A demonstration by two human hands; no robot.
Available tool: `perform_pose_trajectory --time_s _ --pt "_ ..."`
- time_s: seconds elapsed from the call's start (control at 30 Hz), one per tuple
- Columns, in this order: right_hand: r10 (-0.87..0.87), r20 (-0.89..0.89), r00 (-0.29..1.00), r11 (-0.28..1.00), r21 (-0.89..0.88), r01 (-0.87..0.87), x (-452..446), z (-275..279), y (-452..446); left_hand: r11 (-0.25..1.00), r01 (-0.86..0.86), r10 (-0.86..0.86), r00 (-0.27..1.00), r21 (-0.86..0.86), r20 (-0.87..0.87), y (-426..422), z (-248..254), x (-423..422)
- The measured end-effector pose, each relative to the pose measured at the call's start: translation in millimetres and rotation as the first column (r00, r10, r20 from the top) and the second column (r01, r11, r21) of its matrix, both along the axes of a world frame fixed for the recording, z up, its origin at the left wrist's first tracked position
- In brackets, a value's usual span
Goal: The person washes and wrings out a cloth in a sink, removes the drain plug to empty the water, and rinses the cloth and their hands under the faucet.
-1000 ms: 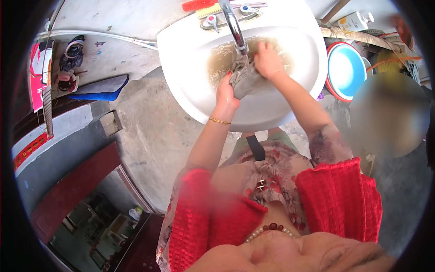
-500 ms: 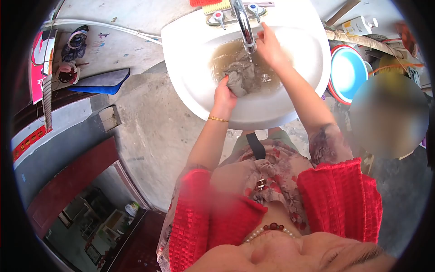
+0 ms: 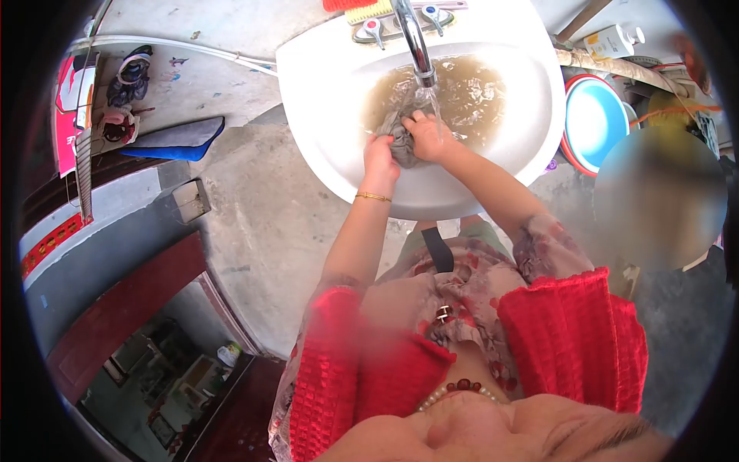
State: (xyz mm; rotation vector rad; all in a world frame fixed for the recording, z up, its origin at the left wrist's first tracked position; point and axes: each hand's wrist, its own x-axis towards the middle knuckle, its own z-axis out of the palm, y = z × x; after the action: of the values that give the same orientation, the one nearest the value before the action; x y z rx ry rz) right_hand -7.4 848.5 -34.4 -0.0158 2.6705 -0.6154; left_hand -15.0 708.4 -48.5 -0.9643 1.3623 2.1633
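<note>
While a clear stream (image 3: 438, 110) now runs where only drips showed a moment earlier, a person's right hand (image 3: 429, 138) has come away from near the blue-marked tap handle (image 3: 433, 12) to meet the left hand (image 3: 380, 160) on a gray cloth (image 3: 401, 140), its folds bunched closer than before. Both hands' fingers grasp the wet, crumpled fabric, held over the near left part of a broad, glossy white sink (image 3: 319, 127) with a rounded rim. Cloudy brown water (image 3: 479, 86) ripples in the bowl. To the right sits a round, smooth pale-blue basin (image 3: 596, 123) with a red rim around it. Above the bowl arches a polished metal faucet (image 3: 414, 42), near a brush with yellow bristles (image 3: 368, 11); a thin gold-colored bracelet (image 3: 373, 197) rings the left wrist.
</note>
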Motion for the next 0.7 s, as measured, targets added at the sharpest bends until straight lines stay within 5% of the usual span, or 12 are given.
perform_pose_trajectory --time_s 0.07,0.1,0.2,0.23,0.33,0.43,0.53,0.57,0.63,0.7 --pt "-0.051 0.002 0.999 0.998 -0.024 0.051 -2.8 16.9 0.2 0.987 0.143 -0.153 0.974 -0.072 -0.167 -0.7 19.1 -5.6" --pt "-0.112 -0.140 0.984 0.993 -0.058 0.104 -3.8 9.6 5.2 0.961 0.246 -0.269 0.938 -0.128 -0.220 -6.0 29.9 -10.7" --pt "0.059 -0.428 0.902 0.881 -0.402 -0.248 -17.2 27.4 18.7 0.861 0.449 -0.508 0.791 -0.240 -0.342 -7.8 74.5 -16.4" --pt "0.121 -0.290 0.949 0.787 -0.555 -0.270 -25.0 28.5 21.4 0.825 0.495 -0.566 0.732 -0.273 -0.380 -9.1 84.8 -17.6" --pt "-0.075 0.251 0.965 0.772 -0.597 0.216 -36.1 96.2 29.3 0.890 0.405 -0.455 0.771 -0.208 -0.446 -19.2 92.6 -21.2" --pt "-0.142 -0.003 0.990 0.752 -0.651 0.106 -28.7 123.0 28.2 0.942 0.203 -0.274 0.925 -0.268 -0.263 -25.2 87.7 -17.3" --pt "-0.014 -0.357 0.934 0.767 -0.603 -0.219 -21.8 113.4 15.8 0.930 0.213 -0.277 0.941 0.300 0.193 -32.0 79.2 -21.2" --pt "0.048 -0.495 0.868 0.765 -0.540 -0.351 -20.9 112.5 10.0 0.911 0.165 -0.230 0.964 0.379 0.133 -28.1 77.1 -20.4" --pt "0.128 -0.294 0.947 0.674 -0.675 -0.301 -1.0 121.3 -5.2 0.841 0.082 -0.117 0.993 0.535 0.032 -17.8 71.3 -16.7" --pt "0.172 -0.254 0.952 0.619 -0.723 -0.305 15.0 123.5 -12.8 0.748 0.239 -0.276 0.960 0.619 -0.037 -23.9 45.4 -20.1"
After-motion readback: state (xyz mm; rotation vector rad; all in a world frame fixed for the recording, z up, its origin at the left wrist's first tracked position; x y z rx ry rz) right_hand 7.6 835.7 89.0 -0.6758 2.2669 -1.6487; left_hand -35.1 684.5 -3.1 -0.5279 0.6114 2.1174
